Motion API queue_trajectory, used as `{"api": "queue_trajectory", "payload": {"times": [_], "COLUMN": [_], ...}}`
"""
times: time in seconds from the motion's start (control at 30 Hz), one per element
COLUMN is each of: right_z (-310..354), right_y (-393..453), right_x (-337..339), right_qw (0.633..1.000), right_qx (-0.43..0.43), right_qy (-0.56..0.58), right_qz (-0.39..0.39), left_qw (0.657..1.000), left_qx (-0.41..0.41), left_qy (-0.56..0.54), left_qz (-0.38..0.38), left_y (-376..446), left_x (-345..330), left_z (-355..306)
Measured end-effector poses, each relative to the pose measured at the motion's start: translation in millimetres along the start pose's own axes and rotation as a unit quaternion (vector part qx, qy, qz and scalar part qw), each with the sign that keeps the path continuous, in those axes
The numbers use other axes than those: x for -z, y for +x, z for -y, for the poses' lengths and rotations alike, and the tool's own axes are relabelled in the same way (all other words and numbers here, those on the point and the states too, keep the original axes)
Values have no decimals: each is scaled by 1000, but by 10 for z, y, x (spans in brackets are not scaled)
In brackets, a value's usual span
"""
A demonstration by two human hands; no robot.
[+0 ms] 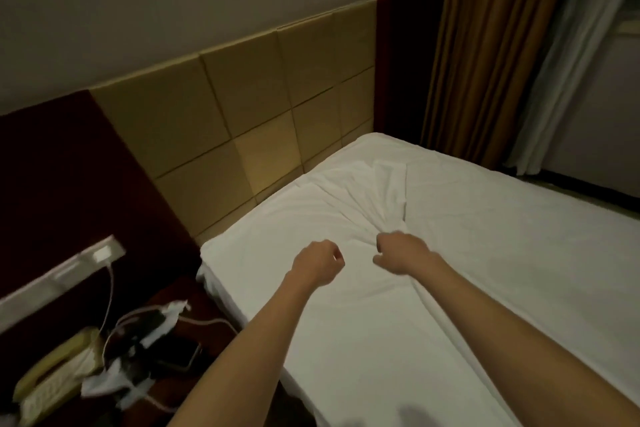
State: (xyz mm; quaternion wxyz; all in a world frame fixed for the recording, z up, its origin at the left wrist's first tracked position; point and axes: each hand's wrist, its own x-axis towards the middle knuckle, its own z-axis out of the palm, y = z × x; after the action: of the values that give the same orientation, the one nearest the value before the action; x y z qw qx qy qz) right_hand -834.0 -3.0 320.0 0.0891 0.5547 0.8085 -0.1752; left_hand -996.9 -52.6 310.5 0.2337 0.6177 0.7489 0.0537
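A white sheet (502,253) covers the bed, which runs from the padded headboard toward the lower right. My right hand (398,251) grips a bunched fold of the sheet near the head of the bed, and creases fan out from it toward the far corner. My left hand (318,263) hovers just left of it over the sheet, fingers curled into a fist with nothing visibly in it.
A tan padded headboard (249,114) backs the bed. At lower left a dark nightstand (180,333) carries a beige telephone (52,374), white cables, a phone and crumpled paper. Brown curtains (485,45) and a sheer curtain hang at the far right.
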Motion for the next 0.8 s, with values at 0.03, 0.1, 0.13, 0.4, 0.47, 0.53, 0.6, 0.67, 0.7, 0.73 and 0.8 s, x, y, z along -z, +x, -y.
{"api": "queue_trajectory", "payload": {"times": [0.03,0.1,0.13,0.4,0.47,0.53,0.6,0.67,0.7,0.73,0.8], "right_z": [24,68,76,-323,-506,-721,-968,-1215,-1395,-1565,-1884], "right_y": [156,362,417,-41,-302,-563,-818,-1060,-1225,-1365,-1604], "right_x": [59,108,95,-690,-868,-961,-987,-955,-947,-941,-963], "right_qw": [999,995,993,950,932,913,898,887,880,874,857], "right_qx": [-18,-62,-82,-287,-332,-372,-402,-421,-432,-441,-458], "right_qy": [21,64,74,124,144,164,177,189,194,201,223], "right_qz": [-24,-51,-52,20,35,33,15,-7,-17,-31,-72], "left_qw": [1000,994,989,942,926,904,881,865,858,853,853], "left_qx": [-10,-42,-59,-262,-314,-361,-400,-418,-423,-424,-409], "left_qy": [20,65,84,125,104,104,116,133,141,149,158], "left_qz": [21,81,107,165,182,205,225,244,255,265,284], "left_y": [164,434,543,1315,1261,1083,831,584,442,319,101], "left_x": [-55,-131,-171,-309,-496,-748,-1062,-1371,-1581,-1774,-2144], "left_z": [88,208,229,-898,-1361,-1744,-2014,-2130,-2187,-2204,-2193]}}
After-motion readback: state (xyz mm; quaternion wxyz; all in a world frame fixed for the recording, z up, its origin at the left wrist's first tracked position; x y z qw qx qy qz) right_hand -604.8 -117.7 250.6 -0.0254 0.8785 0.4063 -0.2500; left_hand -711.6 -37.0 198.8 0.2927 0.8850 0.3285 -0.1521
